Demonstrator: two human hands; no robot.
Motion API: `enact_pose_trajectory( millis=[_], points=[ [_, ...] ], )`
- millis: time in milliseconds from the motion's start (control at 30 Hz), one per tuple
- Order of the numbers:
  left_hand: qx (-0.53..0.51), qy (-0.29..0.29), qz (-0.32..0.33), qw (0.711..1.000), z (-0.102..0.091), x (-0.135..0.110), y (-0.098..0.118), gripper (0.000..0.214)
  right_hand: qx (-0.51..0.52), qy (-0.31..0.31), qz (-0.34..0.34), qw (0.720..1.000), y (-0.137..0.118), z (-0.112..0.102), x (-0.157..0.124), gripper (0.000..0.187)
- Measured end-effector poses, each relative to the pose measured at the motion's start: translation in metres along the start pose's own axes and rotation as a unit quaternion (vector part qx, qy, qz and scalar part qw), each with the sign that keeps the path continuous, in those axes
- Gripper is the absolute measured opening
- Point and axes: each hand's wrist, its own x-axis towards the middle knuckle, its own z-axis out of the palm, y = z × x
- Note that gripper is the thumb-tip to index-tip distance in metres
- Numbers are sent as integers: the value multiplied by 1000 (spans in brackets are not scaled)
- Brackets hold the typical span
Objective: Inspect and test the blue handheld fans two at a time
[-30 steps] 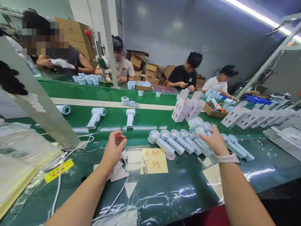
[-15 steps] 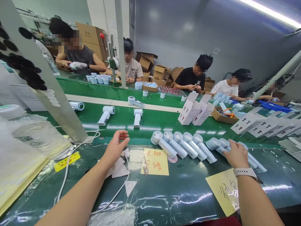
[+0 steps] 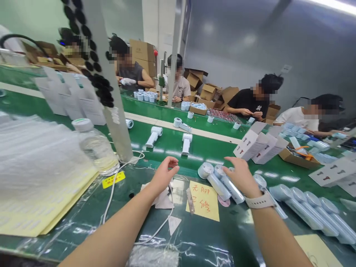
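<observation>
My left hand hovers over the near edge of the green bench, its fingers loosely bent and the thumb apart, with nothing in it. My right hand is open above a row of pale blue handheld fans, thumb and fingers spread. It hides part of that row; whether it touches one I cannot tell. The leftmost handheld fan lies tilted with its round head away from me. Further right lies a second group of handheld fans. Two more fans, one on the left and one nearer the middle, lie on the green belt.
A yellow note with red writing lies before me, beside a white cable. At left are a plastic bottle, a metal post and stacked wrapped sheets. White boxes stand right; several people work across the belt.
My right hand has moved left from the right-hand fan group to the nearer row. My left hand stays open over the bench edge. The view has turned left.
</observation>
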Motion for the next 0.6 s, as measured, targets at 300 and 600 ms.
enact_pose_trajectory(
  millis=[300,600],
  points=[
    [-100,92,-42,990,1,5,-17,24,-61,-127,11,990,-160,106,104,34],
    [-275,282,-122,911,-5,13,-28,29,-53,-115,71,989,-256,176,124,44]
  ],
)
